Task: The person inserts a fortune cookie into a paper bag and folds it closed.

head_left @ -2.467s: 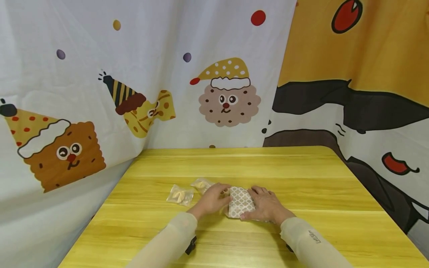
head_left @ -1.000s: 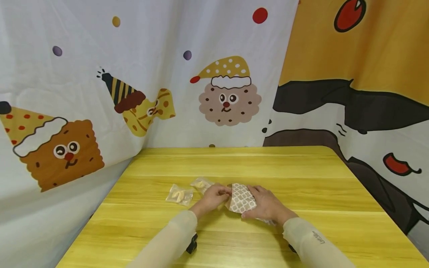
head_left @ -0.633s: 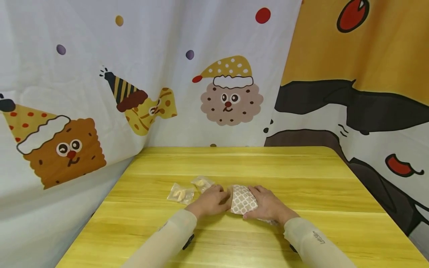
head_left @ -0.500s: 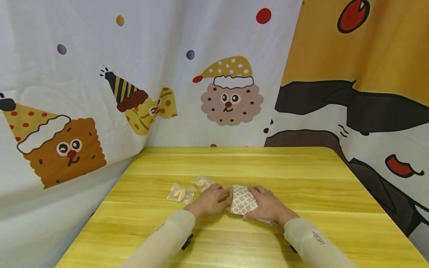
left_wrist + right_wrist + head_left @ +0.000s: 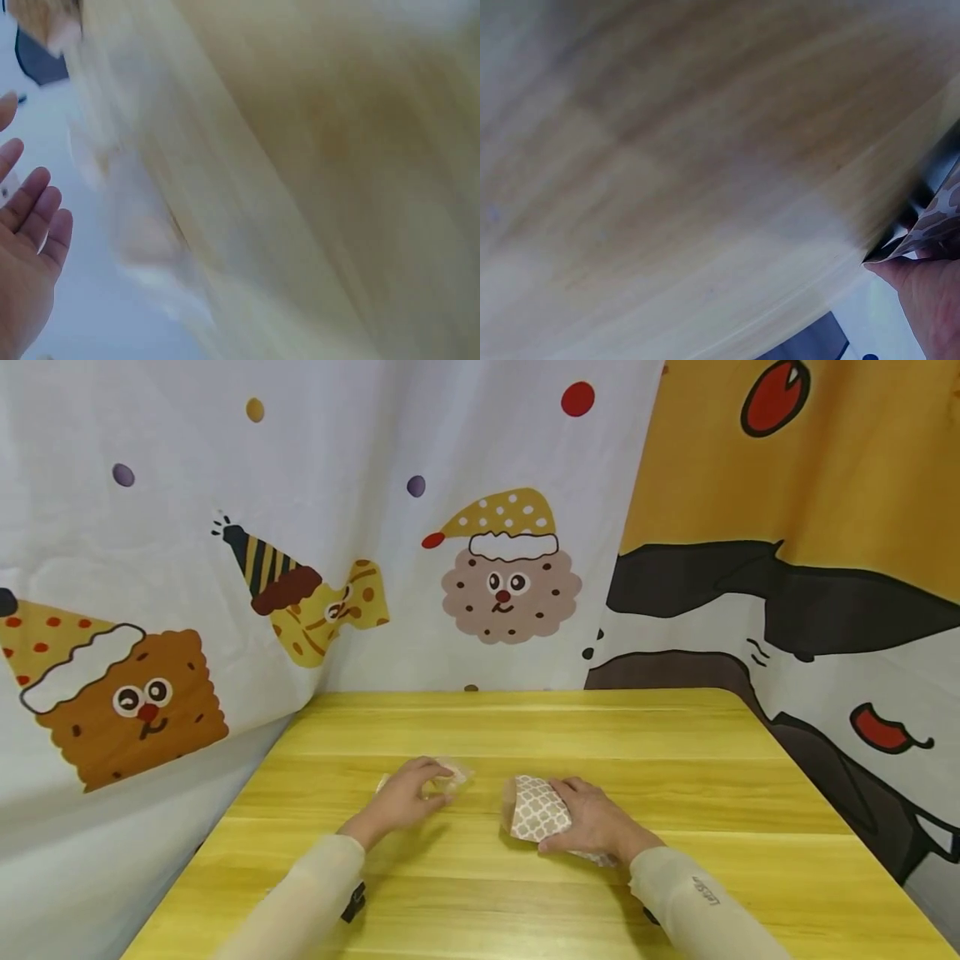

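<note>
My right hand holds a tan paper bag with a white lattice print, which lies on its side, mouth facing left. In the right wrist view the thumb presses along the edge of the bag. My left hand hovers over two small clear-wrapped cookies, folded like fortune cookies. The far wrapped cookie shows past the fingertips; the near one is mostly hidden under the hand. In the left wrist view the left fingers are loosely extended with nothing between them, and a wrapped cookie is blurred beside them.
Everything lies on a yellow wood-grain table. Behind it hangs a white curtain printed with cartoon biscuits, and a yellow, black and white cloth covers the right side.
My left hand has left the bag's mouth and moved left over the wrapped cookies. Earlier the bag was turned and its mouth widened; the right hand has kept hold of it.
</note>
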`<state>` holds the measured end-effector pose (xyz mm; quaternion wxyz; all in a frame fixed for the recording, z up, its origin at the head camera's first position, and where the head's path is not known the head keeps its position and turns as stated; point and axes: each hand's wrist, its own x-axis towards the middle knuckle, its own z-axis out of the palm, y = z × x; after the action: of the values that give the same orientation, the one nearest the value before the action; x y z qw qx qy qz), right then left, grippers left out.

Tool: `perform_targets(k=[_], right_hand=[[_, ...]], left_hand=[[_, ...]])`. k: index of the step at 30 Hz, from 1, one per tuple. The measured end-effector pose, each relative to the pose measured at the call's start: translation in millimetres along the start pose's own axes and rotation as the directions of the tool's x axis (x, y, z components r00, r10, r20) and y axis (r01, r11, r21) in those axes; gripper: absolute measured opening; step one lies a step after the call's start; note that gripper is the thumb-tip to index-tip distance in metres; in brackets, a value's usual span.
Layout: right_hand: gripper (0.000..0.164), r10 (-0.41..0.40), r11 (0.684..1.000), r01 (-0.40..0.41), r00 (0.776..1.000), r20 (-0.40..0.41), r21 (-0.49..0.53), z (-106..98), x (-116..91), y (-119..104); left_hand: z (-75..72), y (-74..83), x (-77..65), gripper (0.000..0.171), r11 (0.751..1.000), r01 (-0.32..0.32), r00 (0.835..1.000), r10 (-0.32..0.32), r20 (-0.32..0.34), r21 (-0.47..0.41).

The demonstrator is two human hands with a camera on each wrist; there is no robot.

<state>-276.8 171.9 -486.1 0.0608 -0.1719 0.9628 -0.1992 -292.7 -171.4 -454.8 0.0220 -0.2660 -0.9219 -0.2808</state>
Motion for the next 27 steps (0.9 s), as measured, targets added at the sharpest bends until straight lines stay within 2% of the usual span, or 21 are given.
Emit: perform_targets(k=[3, 8, 11, 14, 17, 20, 24, 27], right_hand=[[0.117, 0.001, 1.000, -0.001, 1.000, 0.001, 0.001, 1, 1, -1], [0.116, -0.010, 1.000, 0.010, 1.000, -0.002, -0.002, 2, 1, -1], [0.116, -0.014, 1.000, 0.014, 1.000, -0.005, -0.006, 2, 0, -1], [0.116, -0.018, 1.000, 0.018, 1.000, -0.002, -0.015, 0, -1, -1], [0.116, -0.020, 1.000, 0.020, 1.000, -0.002, -0.016, 0, -2, -1], [0.116, -0.016, 1.000, 0.016, 1.000, -0.002, -0.015, 1, -1, 0], [0.117, -0.016, 1.000, 0.016, 1.000, -0.010, -0.013, 4, 0, 2], [0.117, -0.017, 1.000, 0.017, 1.000, -0.018, -0.007, 4, 0, 1]], left_hand=[[-14.8, -18.5, -11.0, 0.048, 0.999, 0.040, 0.999, -0.040, -0.004, 0.024], [-33.5, -43.7, -24.2, 0.059, 0.995, 0.081, 0.996, -0.084, 0.038, 0.064], [-38.8, -55.4, -28.7, 0.066, 0.991, 0.065, 0.994, -0.074, 0.076, 0.117], [-40.7, -64.6, -32.0, 0.071, 0.985, 0.021, 0.993, -0.040, 0.108, 0.169], [-40.8, -70.3, -34.8, 0.074, 0.982, -0.012, 0.992, -0.013, 0.129, 0.187], [-39.9, -72.8, -36.6, 0.072, 0.983, -0.011, 0.990, -0.015, 0.142, 0.185], [-39.0, -72.7, -38.0, 0.063, 0.983, 0.032, 0.988, -0.058, 0.142, 0.181], [-38.2, -72.4, -39.7, 0.057, 0.982, 0.061, 0.990, -0.082, 0.115, 0.178]])
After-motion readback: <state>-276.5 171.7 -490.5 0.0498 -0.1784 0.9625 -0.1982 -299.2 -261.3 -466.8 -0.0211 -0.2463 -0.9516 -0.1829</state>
